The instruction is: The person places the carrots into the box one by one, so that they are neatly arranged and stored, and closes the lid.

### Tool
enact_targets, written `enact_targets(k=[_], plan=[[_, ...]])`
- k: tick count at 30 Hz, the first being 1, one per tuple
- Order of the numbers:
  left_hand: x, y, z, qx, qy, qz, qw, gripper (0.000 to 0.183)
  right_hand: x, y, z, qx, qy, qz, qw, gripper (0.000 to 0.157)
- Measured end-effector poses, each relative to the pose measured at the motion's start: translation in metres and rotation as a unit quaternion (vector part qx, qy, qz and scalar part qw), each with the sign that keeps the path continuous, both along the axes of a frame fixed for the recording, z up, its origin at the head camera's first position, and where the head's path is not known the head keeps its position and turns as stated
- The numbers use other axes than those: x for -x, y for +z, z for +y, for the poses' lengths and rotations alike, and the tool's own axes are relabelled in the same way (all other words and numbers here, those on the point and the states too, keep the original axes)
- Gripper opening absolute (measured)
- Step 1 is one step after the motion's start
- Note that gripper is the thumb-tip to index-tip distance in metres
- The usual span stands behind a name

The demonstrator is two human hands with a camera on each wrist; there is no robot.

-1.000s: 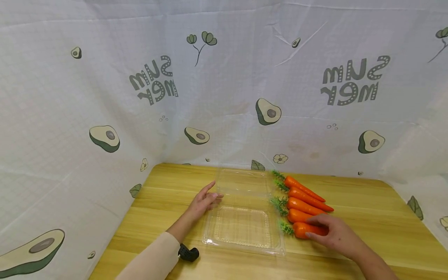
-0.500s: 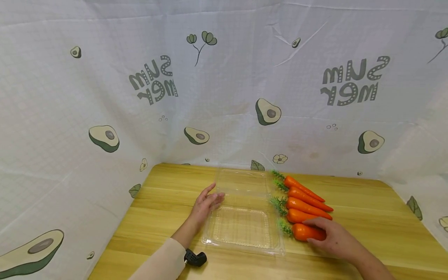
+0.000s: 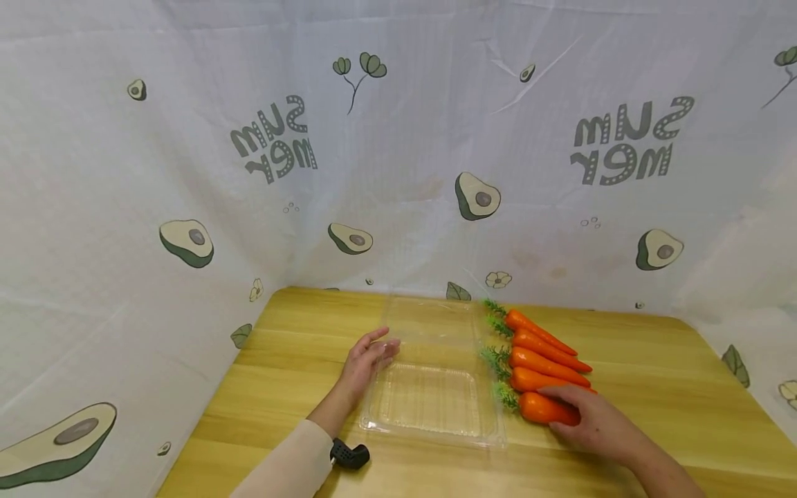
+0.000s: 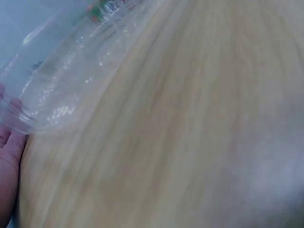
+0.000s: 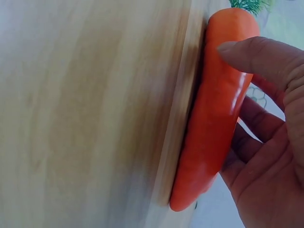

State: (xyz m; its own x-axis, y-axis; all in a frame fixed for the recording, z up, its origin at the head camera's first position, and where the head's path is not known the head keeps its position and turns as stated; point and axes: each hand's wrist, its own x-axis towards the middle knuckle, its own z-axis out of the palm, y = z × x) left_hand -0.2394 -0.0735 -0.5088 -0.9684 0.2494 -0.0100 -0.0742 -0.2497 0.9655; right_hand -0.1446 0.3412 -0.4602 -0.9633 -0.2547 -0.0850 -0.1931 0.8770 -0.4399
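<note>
My right hand [image 3: 590,420] holds the nearest orange carrot [image 3: 542,408], thumb on one side and fingers on the other. In the right wrist view the thumb lies across the thick end of this carrot [image 5: 216,109], below its green top. Several more carrots [image 3: 548,363] lie side by side just beyond it, leafy ends to the left. A clear plastic clamshell box [image 3: 429,437] lies unfolded on the table, left of the carrots. Beside its left edge rests my left hand [image 3: 361,366], fingers loosely extended. The left wrist view catches those fingers against the clear plastic [image 4: 61,85].
The wooden table [image 3: 299,332] ends at a white curtain [image 3: 398,173] printed with avocados, which also hangs along both sides. A black device [image 3: 350,455] sits at the left wrist, near the box's front left corner.
My right thumb and fingers have settled around the nearest carrot, which has barely moved. My left hand has shifted slightly right, nearer the plastic box.
</note>
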Motion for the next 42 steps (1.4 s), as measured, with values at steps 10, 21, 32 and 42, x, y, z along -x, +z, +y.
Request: enact_targets(k=[10, 21, 32, 42], plan=[[0.0, -0.004, -0.001, -0.01, -0.012, 0.01, 0.9998, 0.051, -0.003, -0.003, -0.001, -0.003, -0.011, 0.009, 1.0, 0.056], [-0.002, -0.004, 0.0, -0.016, -0.01, 0.016, 0.9997, 0.051, -0.01, 0.005, 0.006, 0.02, -0.05, -0.003, 0.999, 0.062], [-0.001, -0.006, -0.001, -0.009, -0.01, 0.028, 0.9995, 0.052, -0.012, 0.022, 0.007, 0.028, -0.083, 0.046, 0.995, 0.063], [-0.001, -0.007, -0.001, -0.003, -0.004, 0.025, 0.9997, 0.051, -0.012, 0.033, -0.022, 0.027, -0.067, 0.118, 0.99, 0.053]])
